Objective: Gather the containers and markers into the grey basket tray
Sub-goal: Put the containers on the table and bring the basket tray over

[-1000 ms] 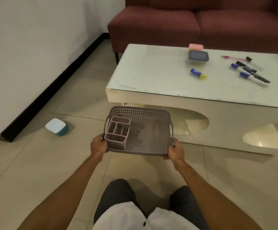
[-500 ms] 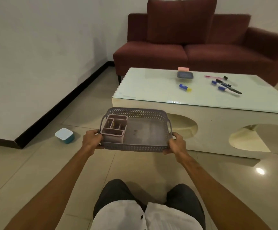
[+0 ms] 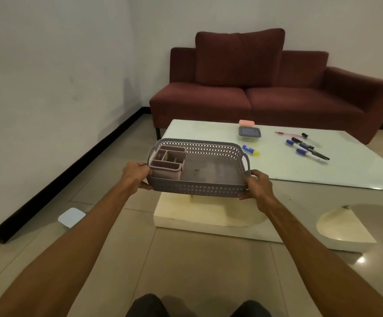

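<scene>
Both hands grasping grey basket tray; one organizer inside.

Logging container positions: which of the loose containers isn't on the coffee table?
The white-lidded container, on the floor by the left wall. The dark-lidded one and the pink one behind it both sit on the table.

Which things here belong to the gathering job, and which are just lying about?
Job: grey basket tray held by left hand and right hand; divided organiser inside; lidded container; pink container; markers; glue stick; floor container.

Lying about: sofa; table.
</scene>
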{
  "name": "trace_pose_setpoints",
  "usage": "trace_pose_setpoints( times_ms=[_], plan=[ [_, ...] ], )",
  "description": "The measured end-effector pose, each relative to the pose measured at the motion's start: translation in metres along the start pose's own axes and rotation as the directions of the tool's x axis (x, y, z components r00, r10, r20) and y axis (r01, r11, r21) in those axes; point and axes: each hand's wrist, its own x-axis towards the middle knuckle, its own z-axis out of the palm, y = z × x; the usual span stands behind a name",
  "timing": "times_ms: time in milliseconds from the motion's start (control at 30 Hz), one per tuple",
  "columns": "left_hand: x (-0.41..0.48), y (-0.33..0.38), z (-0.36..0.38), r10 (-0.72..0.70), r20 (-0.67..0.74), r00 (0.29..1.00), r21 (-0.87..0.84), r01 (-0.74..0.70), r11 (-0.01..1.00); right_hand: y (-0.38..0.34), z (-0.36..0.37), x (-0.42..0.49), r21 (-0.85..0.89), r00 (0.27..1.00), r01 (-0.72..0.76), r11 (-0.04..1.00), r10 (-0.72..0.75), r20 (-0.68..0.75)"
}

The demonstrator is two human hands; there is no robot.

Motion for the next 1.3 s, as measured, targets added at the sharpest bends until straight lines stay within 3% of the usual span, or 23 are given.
trace_pose_setpoints(
  times_ms=[467,767,933,1000,1100,1300],
  plan=[
    [0.166,0.036,0.074,-0.040,-0.034,0.999,-0.040,0.039,0.998,-0.034,0.047,0.162,0.050,0.994,-0.011,0.999,0.016,-0.111],
    [0.199,0.030,0.089,-0.057,-0.010,0.998,-0.084,0.056,0.995,-0.023,0.058,0.193,0.065,0.978,-0.013,0.998,0.027,-0.208],
    [0.186,0.020,0.071,-0.023,-0.084,0.996,-0.002,0.023,1.000,-0.030,0.071,0.157,-0.234,0.884,0.111,0.966,-0.204,-0.420],
    [0.174,0.015,0.057,0.011,-0.099,0.995,0.038,-0.007,0.999,-0.038,0.083,0.132,-0.304,0.843,0.189,0.934,-0.313,-0.437],
    [0.150,0.012,0.032,0.073,-0.092,0.993,0.068,-0.067,0.995,-0.056,0.103,0.095,-0.356,0.843,0.313,0.881,-0.430,-0.323],
    [0.097,0.018,-0.032,0.285,-0.060,0.957,0.274,-0.259,0.926,-0.094,0.144,0.030,-0.361,0.842,0.526,0.770,-0.533,0.087]
  ],
)
